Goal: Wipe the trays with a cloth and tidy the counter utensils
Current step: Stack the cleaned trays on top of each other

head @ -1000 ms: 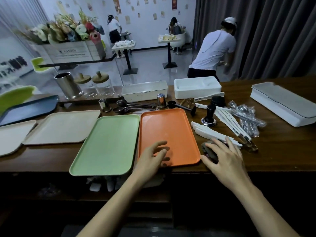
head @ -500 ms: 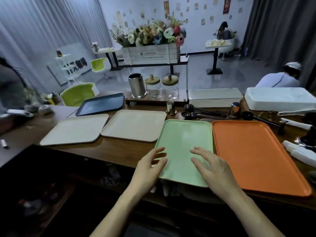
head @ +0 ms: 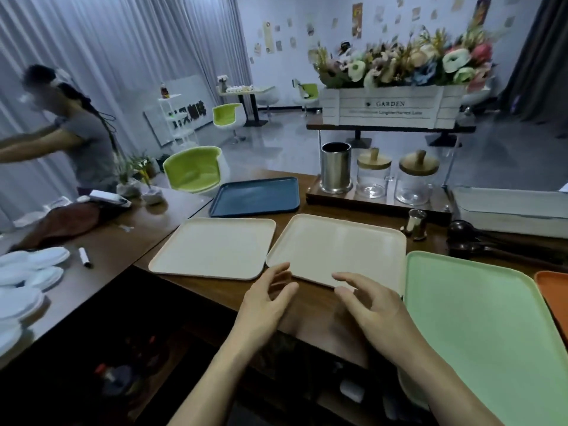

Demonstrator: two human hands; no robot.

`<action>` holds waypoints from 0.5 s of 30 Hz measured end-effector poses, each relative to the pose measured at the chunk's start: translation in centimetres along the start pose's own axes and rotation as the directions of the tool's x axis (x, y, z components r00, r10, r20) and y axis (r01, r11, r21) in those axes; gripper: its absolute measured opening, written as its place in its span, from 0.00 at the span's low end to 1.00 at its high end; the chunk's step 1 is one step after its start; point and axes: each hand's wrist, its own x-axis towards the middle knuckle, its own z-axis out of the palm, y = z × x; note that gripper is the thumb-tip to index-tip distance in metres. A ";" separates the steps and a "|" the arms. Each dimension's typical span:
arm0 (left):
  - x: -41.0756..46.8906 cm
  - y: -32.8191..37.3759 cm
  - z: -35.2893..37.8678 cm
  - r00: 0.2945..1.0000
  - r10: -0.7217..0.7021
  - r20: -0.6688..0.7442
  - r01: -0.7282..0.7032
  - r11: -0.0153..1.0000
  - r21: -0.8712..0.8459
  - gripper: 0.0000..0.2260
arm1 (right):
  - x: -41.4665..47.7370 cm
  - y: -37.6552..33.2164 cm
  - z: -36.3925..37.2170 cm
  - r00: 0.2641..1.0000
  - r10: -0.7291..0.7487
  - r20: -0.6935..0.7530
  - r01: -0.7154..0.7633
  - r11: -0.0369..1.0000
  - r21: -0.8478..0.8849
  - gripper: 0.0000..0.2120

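Observation:
Two cream trays lie side by side on the wooden counter: the left cream tray [head: 212, 247] and the right cream tray [head: 341, 247]. A green tray [head: 479, 305] lies to the right, with the edge of an orange tray [head: 556, 290] beyond it. A dark blue tray [head: 255, 196] sits further back. My left hand [head: 267, 299] and my right hand [head: 368, 305] hover empty, fingers apart, over the near edge of the right cream tray. Dark spoons [head: 479, 238] lie at the right. No cloth is in view.
A steel cup [head: 335, 167], two lidded glass jars [head: 373, 173] and a small steel shaker [head: 416, 224] stand behind the trays. A white box [head: 510, 210] is at far right. White plates [head: 27, 272] and a marker [head: 83, 256] lie on the left counter, where a person [head: 76, 133] leans.
My view has swung left along the counter, from the orange tray to the cream trays. Both hands moved left with it; the right hand left the dark object beside the orange tray.

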 end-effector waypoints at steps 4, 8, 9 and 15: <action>3.9 -0.7 -3.0 0.997 -0.028 -0.071 0.030 0.999 0.026 0.19 | 6.8 -0.5 2.2 0.995 0.002 0.095 -0.003 1.000 0.020 0.14; 8.1 -1.6 -6.2 0.987 -0.048 -0.155 0.062 0.994 0.085 0.21 | 13.8 -1.4 5.9 0.989 0.005 0.148 0.000 1.000 -0.031 0.18; 9.3 -1.8 -6.8 0.985 -0.047 -0.168 0.065 0.993 0.101 0.21 | 15.3 -1.6 6.8 0.989 0.008 0.146 -0.004 0.999 -0.034 0.18; 18.5 -4.9 -10.6 0.982 -0.021 -0.188 0.061 0.976 0.210 0.23 | 23.9 -1.6 11.8 0.995 0.002 0.103 0.009 0.995 -0.104 0.20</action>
